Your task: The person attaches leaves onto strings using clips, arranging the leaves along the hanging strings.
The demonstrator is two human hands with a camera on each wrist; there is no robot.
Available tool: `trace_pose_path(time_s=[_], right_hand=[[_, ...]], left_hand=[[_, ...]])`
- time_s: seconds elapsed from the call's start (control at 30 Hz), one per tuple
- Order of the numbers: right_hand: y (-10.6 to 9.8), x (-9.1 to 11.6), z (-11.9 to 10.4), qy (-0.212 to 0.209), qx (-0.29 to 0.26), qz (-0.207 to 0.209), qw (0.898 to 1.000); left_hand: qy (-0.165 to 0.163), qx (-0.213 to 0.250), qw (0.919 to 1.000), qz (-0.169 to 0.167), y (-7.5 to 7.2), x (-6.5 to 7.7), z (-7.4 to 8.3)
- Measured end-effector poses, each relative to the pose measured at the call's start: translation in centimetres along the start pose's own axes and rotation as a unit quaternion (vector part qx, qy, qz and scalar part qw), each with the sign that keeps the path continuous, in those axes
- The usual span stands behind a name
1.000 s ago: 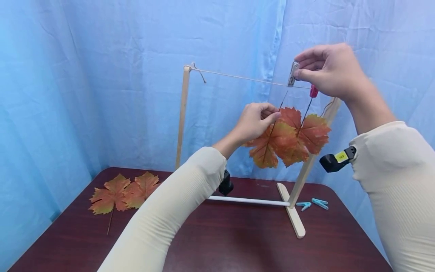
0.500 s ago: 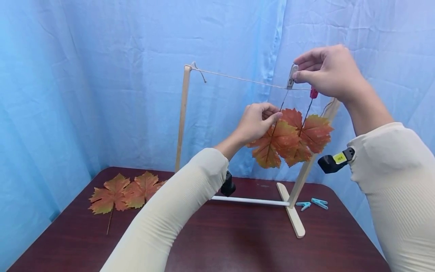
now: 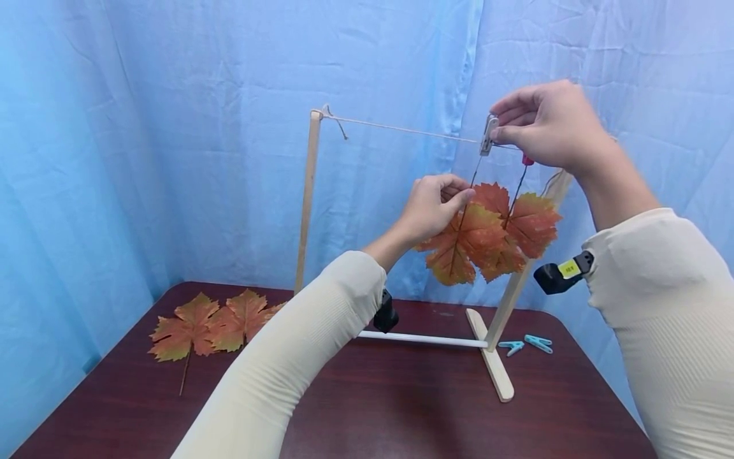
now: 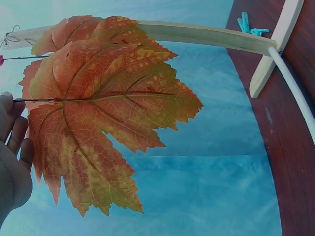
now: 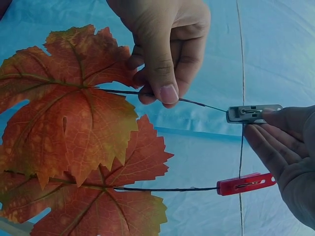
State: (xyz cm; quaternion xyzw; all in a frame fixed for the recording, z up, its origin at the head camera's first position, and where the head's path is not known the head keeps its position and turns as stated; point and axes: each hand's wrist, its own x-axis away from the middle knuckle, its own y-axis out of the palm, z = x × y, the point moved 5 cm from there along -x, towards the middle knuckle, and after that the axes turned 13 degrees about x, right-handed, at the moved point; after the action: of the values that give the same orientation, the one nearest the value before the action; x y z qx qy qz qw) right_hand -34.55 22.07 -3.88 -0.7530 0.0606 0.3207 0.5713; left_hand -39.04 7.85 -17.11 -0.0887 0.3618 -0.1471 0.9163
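Note:
My left hand (image 3: 436,203) pinches the dark stem of an orange-red artificial maple leaf (image 4: 98,103) between thumb and fingers. Above it, my right hand (image 3: 553,127) holds a grey clothespin (image 5: 251,113) by its upper end. That clothespin sits across the string (image 3: 401,130), and the leaf's stem tip reaches its lower end in the right wrist view. Beside it a red clothespin (image 5: 246,184) hangs on the same string with a second maple leaf (image 5: 103,206) by its stem. The first leaf partly covers the second.
A wooden frame with a left post (image 3: 308,204), a right foot (image 3: 499,373) and a white crossbar (image 3: 424,338) stands on the dark red table (image 3: 367,395). Two light-blue clothespins (image 3: 538,343) lie by the right foot. More maple leaves (image 3: 189,328) lie at left. Blue curtain (image 3: 229,159) hangs behind.
My right hand has come slightly down and left with the grey clothespin, which moves lower over the string. My left hand stays almost still on the stem.

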Motion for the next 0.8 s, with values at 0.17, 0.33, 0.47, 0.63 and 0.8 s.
trace_pose_path(time_s=[0.17, 0.33, 0.47, 0.63, 0.8], right_hand=[[0.07, 0.06, 0.02, 0.003, 0.001, -0.005, 1.0], [0.21, 0.17, 0.22, 0.017, 0.0, -0.016, 1.0], [0.38, 0.25, 0.27, 0.024, -0.001, -0.024, 0.999], [0.46, 0.24, 0.21, 0.027, -0.004, -0.028, 0.999], [0.51, 0.18, 0.18, 0.026, -0.004, -0.032, 0.999]], left_hand=[[0.006, -0.001, 0.9999, 0.008, 0.02, -0.1, 0.17], [0.025, 0.003, 0.9993, 0.027, 0.16, -0.21, 0.37], [0.034, 0.004, 0.9986, 0.04, 0.31, -0.22, 0.55], [0.038, 0.01, 0.9979, 0.052, 0.35, -0.22, 0.78], [0.048, 0.021, 0.9966, 0.064, 0.33, -0.19, 0.96]])
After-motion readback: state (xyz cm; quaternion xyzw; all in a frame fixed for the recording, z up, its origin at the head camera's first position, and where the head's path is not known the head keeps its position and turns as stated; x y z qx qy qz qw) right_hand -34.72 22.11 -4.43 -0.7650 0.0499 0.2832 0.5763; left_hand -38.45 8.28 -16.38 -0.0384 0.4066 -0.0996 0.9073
